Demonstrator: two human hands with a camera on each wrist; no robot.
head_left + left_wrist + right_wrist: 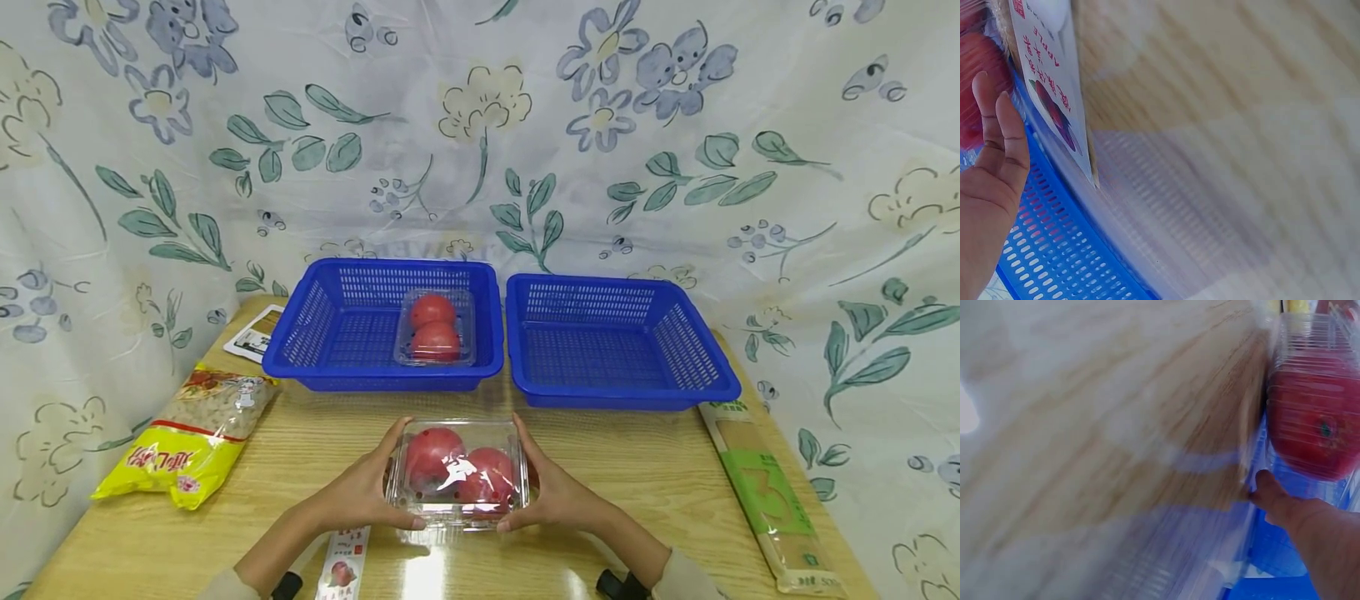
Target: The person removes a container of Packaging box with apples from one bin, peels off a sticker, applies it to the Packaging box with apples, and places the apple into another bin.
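A clear plastic clamshell box point(459, 506) with two red tomatoes point(489, 475) inside is held above the near part of the table. My left hand point(367, 493) grips its left end, thumb along the near side and fingers around the far corner. The right hand point(553, 493) holds the opposite end in the same way. In the right wrist view, a green stem mark shows on one tomato point(1313, 425) through the ribbed plastic. Below my left hand, a paper label strip point(345, 562) with a printed fruit lies on the table.
Two blue baskets point(315, 379) point(600, 398) stand side by side at the back. The left one contains another clear box point(403, 337) of tomatoes. A yellow snack bag point(187, 450) lies at left, a white packet point(255, 333) behind it, and a long green-banded noodle pack point(772, 492) at right.
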